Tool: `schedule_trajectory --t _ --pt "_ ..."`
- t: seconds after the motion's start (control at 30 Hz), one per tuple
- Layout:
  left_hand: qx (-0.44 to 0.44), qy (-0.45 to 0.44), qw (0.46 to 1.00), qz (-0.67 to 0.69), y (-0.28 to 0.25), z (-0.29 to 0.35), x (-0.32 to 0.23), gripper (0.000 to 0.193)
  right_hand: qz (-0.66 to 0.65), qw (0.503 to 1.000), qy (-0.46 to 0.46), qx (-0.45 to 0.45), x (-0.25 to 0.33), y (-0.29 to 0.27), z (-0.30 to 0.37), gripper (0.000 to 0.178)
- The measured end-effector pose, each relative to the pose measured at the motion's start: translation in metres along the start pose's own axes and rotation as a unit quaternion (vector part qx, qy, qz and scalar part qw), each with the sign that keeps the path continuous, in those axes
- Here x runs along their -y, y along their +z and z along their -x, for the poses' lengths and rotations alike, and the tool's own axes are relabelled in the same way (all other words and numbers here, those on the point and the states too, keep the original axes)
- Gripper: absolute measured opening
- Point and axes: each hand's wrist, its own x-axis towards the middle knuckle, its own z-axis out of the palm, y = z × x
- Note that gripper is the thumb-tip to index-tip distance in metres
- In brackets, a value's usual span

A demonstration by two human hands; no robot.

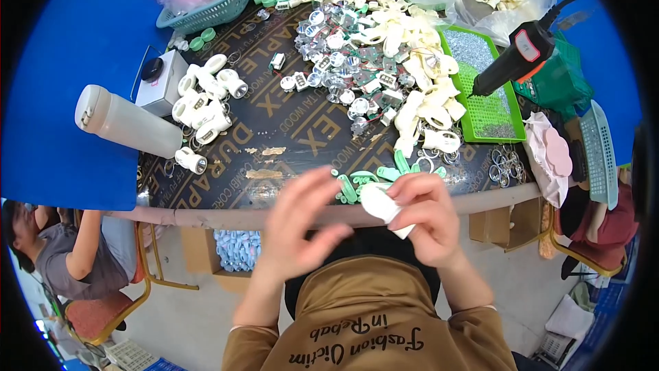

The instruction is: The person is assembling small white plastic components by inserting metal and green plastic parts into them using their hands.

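Observation:
Over the table's front edge, my right hand [427, 218] pinches a white plastic flashlight casing [379, 204] between thumb and fingers. My left hand [302, 223] is to its left, slightly blurred, with fingers apart and nothing in them. Just beyond the casing lie several small green plastic parts [350, 189]. Farther back is a heap of clear lens and circuit assemblies [343, 55], beside cream casing pieces [429, 62]. On the left sits a group of white mini flashlights [204, 107], and one more flashlight [191, 160] lies nearer.
A corded electric screwdriver [515, 59] hangs over a green tray [473, 134] of screws at right. Metal rings [506, 166] lie near it. A white bottle [127, 124] and a blue basket [213, 7] stand left. Other people sit at both sides.

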Motion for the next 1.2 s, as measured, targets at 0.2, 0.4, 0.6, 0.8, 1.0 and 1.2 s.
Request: schedule_trajectory --t 0.2,0.4,0.6,0.8,1.0,1.2 --pt "0.033 0.022 0.999 0.01 0.021 -0.011 -0.012 0.049 0.144 0.987 0.007 -0.066 0.0 -0.007 -0.009 0.028" --pt "-0.037 -0.051 0.997 -0.045 0.026 -0.011 0.014 0.024 0.165 0.97 0.007 -0.179 -0.032 -0.073 -0.097 0.021" --pt "-0.051 -0.067 0.995 -0.051 0.027 -0.007 0.021 0.018 0.404 0.908 0.008 -0.114 -0.045 -0.081 -0.123 0.038" --pt "-0.039 -0.065 0.997 -0.016 0.025 -0.012 0.02 0.015 0.607 0.788 0.095 -0.038 -0.075 -0.088 -0.104 0.043" --pt "-0.057 -0.074 0.996 -0.009 0.024 -0.007 0.019 0.014 0.441 0.882 0.109 -0.127 -0.055 -0.092 -0.09 0.036" --pt "-0.068 -0.085 0.994 0.001 0.028 -0.006 0.017 0.015 0.098 0.975 0.023 -0.199 -0.028 -0.056 -0.027 0.031"
